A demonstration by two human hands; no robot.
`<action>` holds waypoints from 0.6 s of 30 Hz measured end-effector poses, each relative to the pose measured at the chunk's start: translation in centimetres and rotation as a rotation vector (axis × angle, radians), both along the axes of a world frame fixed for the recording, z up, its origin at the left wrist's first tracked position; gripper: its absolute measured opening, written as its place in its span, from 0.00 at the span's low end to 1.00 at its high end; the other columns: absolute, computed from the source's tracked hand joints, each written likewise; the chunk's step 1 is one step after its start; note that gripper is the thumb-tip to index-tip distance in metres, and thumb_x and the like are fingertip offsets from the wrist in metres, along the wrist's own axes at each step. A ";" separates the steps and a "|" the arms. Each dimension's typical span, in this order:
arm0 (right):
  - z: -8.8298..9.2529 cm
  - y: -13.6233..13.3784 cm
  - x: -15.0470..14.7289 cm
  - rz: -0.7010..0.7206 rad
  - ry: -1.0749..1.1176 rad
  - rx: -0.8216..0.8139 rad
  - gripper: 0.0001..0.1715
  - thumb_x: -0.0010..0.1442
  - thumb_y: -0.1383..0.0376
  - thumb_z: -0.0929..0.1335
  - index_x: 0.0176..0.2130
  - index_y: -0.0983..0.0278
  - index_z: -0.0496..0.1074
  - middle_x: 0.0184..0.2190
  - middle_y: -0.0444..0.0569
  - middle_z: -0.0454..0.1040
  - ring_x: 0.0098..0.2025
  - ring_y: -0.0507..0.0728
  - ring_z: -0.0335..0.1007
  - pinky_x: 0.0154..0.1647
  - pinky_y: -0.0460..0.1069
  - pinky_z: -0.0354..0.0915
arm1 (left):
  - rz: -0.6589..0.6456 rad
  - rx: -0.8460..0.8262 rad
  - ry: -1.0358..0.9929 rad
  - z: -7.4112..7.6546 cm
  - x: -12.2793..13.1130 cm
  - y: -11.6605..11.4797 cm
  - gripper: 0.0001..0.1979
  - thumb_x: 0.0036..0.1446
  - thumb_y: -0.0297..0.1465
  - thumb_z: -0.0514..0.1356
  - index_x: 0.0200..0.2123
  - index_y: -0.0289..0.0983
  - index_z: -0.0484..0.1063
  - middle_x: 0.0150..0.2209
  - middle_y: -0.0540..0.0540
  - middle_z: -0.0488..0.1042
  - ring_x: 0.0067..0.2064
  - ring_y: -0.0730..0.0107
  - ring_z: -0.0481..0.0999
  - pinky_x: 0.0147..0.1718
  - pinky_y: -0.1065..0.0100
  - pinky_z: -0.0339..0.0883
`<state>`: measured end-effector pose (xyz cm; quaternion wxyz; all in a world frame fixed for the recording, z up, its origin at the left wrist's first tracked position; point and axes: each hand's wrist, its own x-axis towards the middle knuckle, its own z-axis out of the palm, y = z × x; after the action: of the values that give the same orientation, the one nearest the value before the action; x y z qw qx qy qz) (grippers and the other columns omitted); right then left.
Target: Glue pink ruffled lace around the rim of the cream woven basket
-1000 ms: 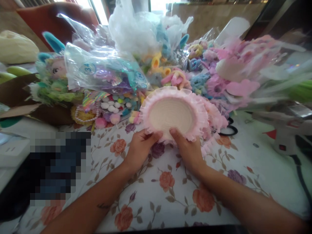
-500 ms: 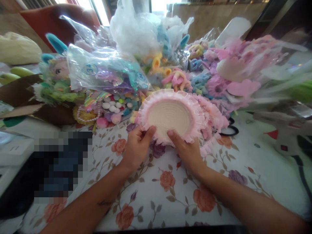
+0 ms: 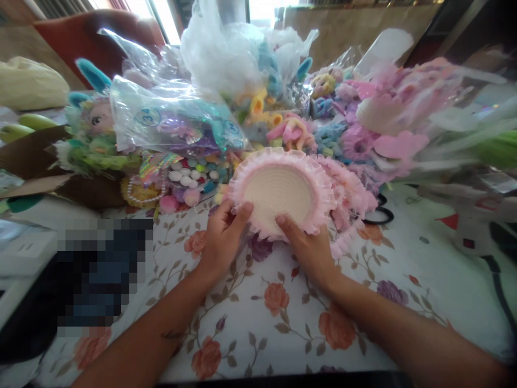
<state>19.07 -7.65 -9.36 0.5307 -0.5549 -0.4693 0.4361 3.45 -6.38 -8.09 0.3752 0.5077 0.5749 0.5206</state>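
Note:
A cream woven straw hat point(image 3: 280, 191) with a pink lace ruffle around its rim is held up over the flowered tablecloth. My left hand point(image 3: 228, 229) grips its lower left edge, thumb on the ruffle and the other fingers bent behind. At the lower right edge my right hand point(image 3: 309, 245) holds it too, its thumb resting on the cream face and its fingers hidden underneath. Pink ruffled trim point(image 3: 351, 188) lies in a heap just behind the hat to the right.
Black-handled scissors point(image 3: 379, 210) lie right of the trim. A glue gun point(image 3: 468, 215) rests at the far right. Behind are a clear bag point(image 3: 173, 116) of shiny pieces, a doll point(image 3: 99, 129) in green, and pink plush pieces point(image 3: 404, 140). An open cardboard box point(image 3: 32, 153) stands left.
My left thumb has shifted slightly left along the hat's edge. The hat stays in nearly the same place, and my right hand keeps its hold.

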 end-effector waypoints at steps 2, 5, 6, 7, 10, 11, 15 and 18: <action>-0.1 0.0 0.0 0.007 -0.008 -0.012 0.26 0.54 0.49 0.74 0.46 0.63 0.78 0.41 0.55 0.81 0.47 0.67 0.76 0.50 0.62 0.72 | 0.017 0.003 0.044 -0.2 -0.4 0.1 0.20 0.57 0.42 0.63 0.21 0.39 0.59 0.19 0.55 0.57 0.22 0.76 0.55 0.20 0.72 0.53; -0.3 0.0 -0.2 0.027 0.005 0.012 0.29 0.54 0.49 0.74 0.51 0.62 0.76 0.44 0.54 0.80 0.51 0.67 0.75 0.55 0.62 0.70 | -0.013 -0.032 0.030 -1.0 -0.9 0.4 0.18 0.56 0.43 0.64 0.24 0.38 0.66 0.21 0.54 0.62 0.23 0.75 0.59 0.21 0.71 0.54; -0.4 0.0 -0.2 0.036 0.012 0.027 0.31 0.54 0.50 0.74 0.53 0.61 0.74 0.45 0.53 0.80 0.52 0.66 0.74 0.56 0.62 0.69 | -0.026 -0.045 -0.008 -1.2 -1.0 0.5 0.16 0.55 0.43 0.65 0.25 0.37 0.69 0.22 0.53 0.65 0.24 0.74 0.61 0.23 0.71 0.56; -0.4 0.0 -0.3 0.044 0.017 0.039 0.33 0.55 0.50 0.74 0.55 0.60 0.73 0.46 0.53 0.80 0.53 0.66 0.74 0.57 0.62 0.68 | -0.037 -0.050 -0.061 -1.5 -1.0 0.6 0.15 0.55 0.42 0.65 0.27 0.37 0.71 0.24 0.52 0.68 0.26 0.73 0.63 0.25 0.71 0.59; -0.4 0.1 -0.3 0.053 0.010 0.044 0.34 0.54 0.50 0.75 0.57 0.60 0.72 0.45 0.53 0.80 0.52 0.65 0.75 0.56 0.62 0.68 | -0.048 -0.020 -0.217 -2.2 -1.1 0.8 0.11 0.54 0.40 0.66 0.29 0.38 0.75 0.27 0.51 0.72 0.29 0.72 0.68 0.32 0.70 0.64; -0.4 0.1 -0.3 0.054 0.005 0.038 0.34 0.54 0.50 0.75 0.57 0.60 0.72 0.45 0.54 0.80 0.51 0.65 0.75 0.56 0.62 0.68 | -0.041 -0.008 -0.231 -2.3 -1.0 0.8 0.10 0.55 0.39 0.66 0.28 0.38 0.75 0.28 0.51 0.72 0.30 0.72 0.68 0.33 0.69 0.64; -0.1 0.4 -0.1 0.037 -0.001 0.075 0.32 0.55 0.50 0.74 0.55 0.61 0.73 0.44 0.53 0.80 0.52 0.66 0.75 0.57 0.63 0.68 | -0.006 0.006 -0.084 -1.6 -0.7 0.5 0.13 0.57 0.38 0.64 0.24 0.38 0.71 0.23 0.53 0.65 0.26 0.73 0.61 0.27 0.71 0.60; 0.1 0.6 0.1 0.042 0.014 0.104 0.30 0.56 0.50 0.73 0.54 0.60 0.74 0.46 0.54 0.80 0.52 0.65 0.76 0.57 0.62 0.68 | -0.016 0.047 -0.006 -0.9 -0.7 0.3 0.17 0.59 0.40 0.63 0.23 0.38 0.66 0.22 0.53 0.61 0.25 0.73 0.58 0.25 0.71 0.57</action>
<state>19.15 -7.10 -9.30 0.5529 -0.5136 -0.4990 0.4259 2.70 -6.10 -9.02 0.3691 0.5193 0.5574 0.5323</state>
